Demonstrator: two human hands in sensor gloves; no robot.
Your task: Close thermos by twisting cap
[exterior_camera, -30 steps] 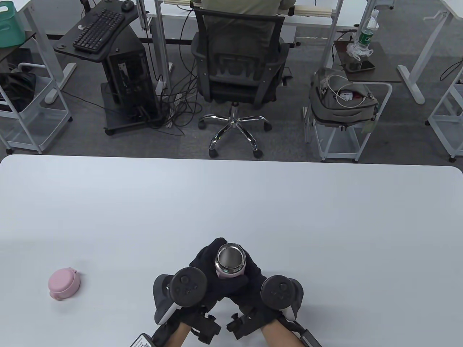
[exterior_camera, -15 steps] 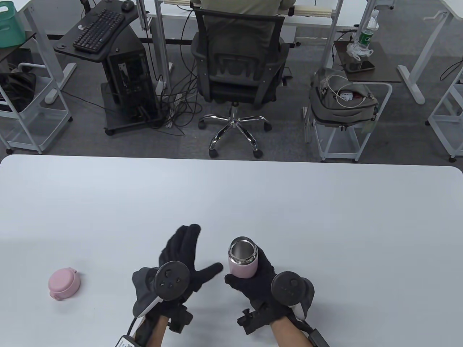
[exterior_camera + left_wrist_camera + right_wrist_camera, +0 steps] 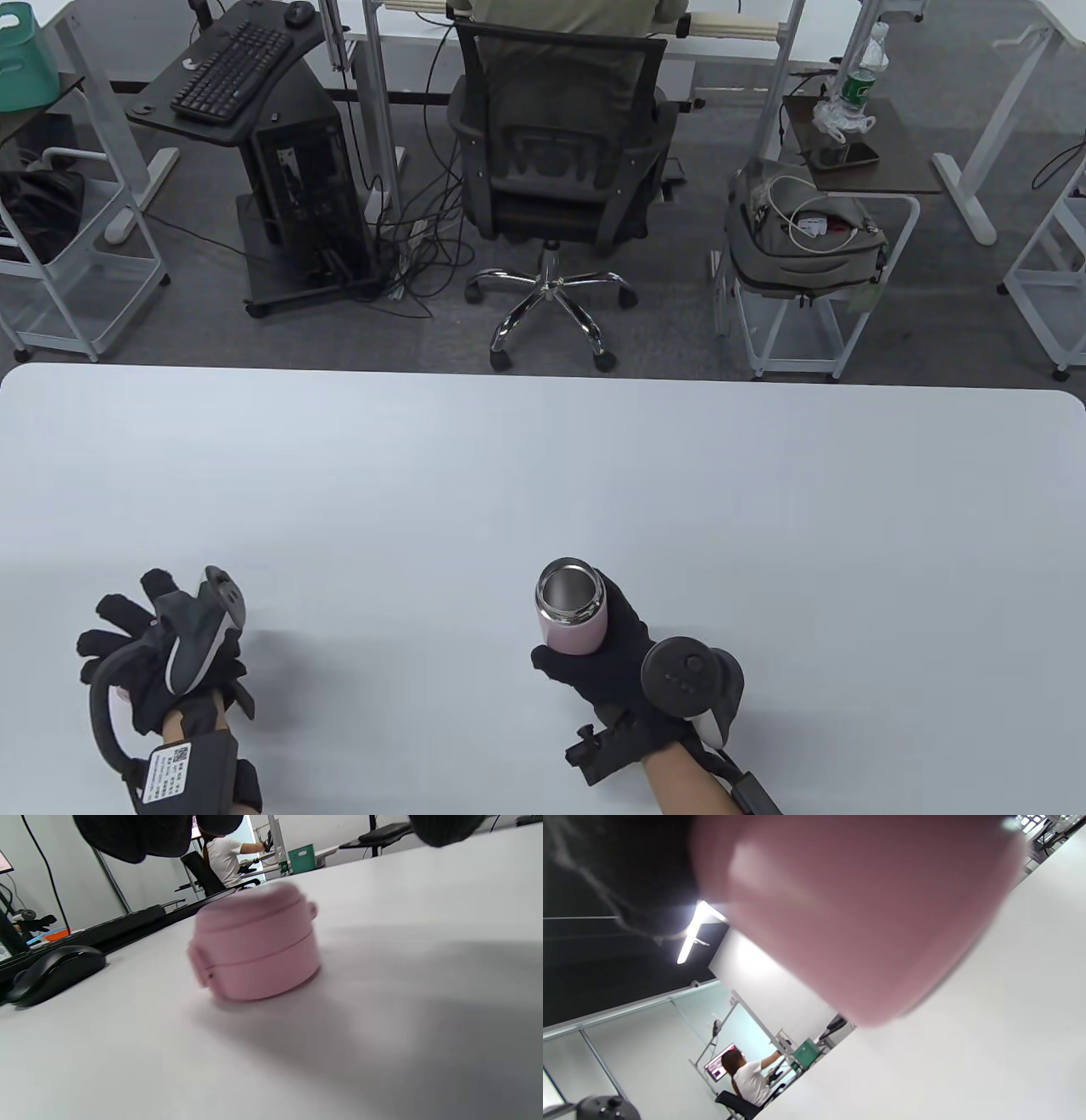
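Table view: the right hand grips the pink thermos around its lower body, fingers wrapped behind and thumb across the front, holding it upright with its open steel mouth facing up, near the front edge of the white table. The pink cap is hidden in this view beneath the left hand, which hovers at the table's front left with fingers spread apart; the left wrist view shows the cap standing on the table, with dark fingertips hanging above it and not touching. In the right wrist view the thermos fills the upper frame as a blurred pink mass. A white label with a QR code sits on the left wrist strap; its small print cannot be read. A green-labelled bottle stands on a side table behind; its writing is illegible too.
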